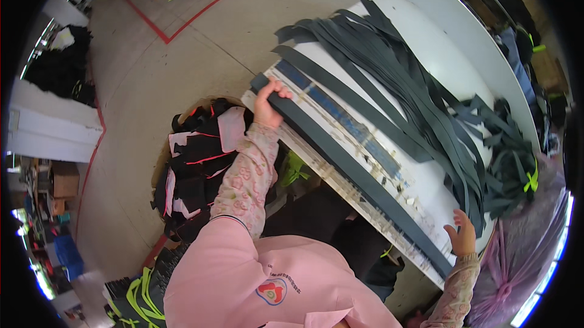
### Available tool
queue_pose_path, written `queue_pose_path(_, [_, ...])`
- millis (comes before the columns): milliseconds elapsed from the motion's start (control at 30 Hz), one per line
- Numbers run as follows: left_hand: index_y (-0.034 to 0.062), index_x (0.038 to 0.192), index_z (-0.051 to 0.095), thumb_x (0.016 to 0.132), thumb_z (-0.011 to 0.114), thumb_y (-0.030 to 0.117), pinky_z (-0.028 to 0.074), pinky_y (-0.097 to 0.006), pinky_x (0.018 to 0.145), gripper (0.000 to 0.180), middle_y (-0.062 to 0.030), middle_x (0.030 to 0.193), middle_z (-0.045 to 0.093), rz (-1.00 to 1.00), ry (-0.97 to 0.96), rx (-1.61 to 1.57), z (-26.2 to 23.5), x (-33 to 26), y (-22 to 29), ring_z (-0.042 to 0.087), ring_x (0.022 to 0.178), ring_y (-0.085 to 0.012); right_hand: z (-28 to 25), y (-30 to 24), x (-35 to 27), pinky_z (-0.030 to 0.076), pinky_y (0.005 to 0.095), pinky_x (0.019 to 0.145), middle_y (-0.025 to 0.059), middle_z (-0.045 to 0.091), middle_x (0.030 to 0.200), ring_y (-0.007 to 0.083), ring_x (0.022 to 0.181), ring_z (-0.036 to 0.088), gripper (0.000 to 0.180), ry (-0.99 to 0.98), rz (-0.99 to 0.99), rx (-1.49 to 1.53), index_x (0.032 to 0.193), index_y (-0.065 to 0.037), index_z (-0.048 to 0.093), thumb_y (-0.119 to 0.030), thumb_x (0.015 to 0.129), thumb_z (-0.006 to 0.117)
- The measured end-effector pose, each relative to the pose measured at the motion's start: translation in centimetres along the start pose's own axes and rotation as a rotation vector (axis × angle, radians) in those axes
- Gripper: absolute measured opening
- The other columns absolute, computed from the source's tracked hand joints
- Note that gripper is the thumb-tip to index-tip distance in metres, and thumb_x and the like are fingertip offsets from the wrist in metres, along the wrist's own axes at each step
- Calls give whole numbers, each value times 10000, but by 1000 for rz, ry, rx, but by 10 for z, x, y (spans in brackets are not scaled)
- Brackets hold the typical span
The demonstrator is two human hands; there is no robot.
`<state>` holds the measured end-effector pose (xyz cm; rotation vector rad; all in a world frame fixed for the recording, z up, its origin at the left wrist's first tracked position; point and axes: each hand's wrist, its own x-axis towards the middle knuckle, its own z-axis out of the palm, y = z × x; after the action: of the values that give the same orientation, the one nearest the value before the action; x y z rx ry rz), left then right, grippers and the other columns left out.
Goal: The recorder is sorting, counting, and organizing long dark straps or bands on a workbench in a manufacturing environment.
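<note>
Near the frame's center, a worker's left hand [267,104] is gripping a long dark-grey strip [354,177], fingers curling over its upper end, as it is lying diagonally along the white surface [441,33]. At lower right, the right hand [465,234] is spreading thumb and fingers near a strip bundle [420,118].

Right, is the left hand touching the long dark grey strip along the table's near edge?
Touching. The head view shows it: the left hand has its fingers curled over the dark grey strip near its upper-left end.
</note>
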<state>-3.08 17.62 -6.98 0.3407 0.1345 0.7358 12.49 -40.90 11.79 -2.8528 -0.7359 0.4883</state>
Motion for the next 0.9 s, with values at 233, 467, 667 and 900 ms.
queue_pose_path(233, [128,979,516,918,646,130,426,-335,755,144,13,799,477,-14,-83,-79,6,-11,11,493,730,-140,72,-331,145,535,308,822,128,693,1043,183,957,668,479,-258,-549,693,1297,-5,558,-113,870,747])
queue_pose_path(467, [91,973,554,905,644,107,478,-344,785,114,-12,780,523,-31,-128,-28,11,-10,19,552,742,-161,148,-427,238,508,302,811,98,669,997,170,908,638,602,-641,-425,760,1363,-41,475,-158,854,773])
queue_pose_path(667, [74,1108,605,889,701,131,503,-353,861,246,-31,924,649,-87,37,5,3,-15,25,631,868,-157,147,-439,232,494,282,801,74,663,948,145,869,629,560,-638,-262,833,1319,-53,480,-51,829,751])
queue_pose_path(900, [15,1455,392,933,635,75,368,-342,1096,579,-97,1396,517,-10,131,182,10,-56,32,488,1278,-190,155,-447,232,530,282,817,119,684,949,180,890,658,620,-562,-213,893,1353,-34,439,-4,826,763])
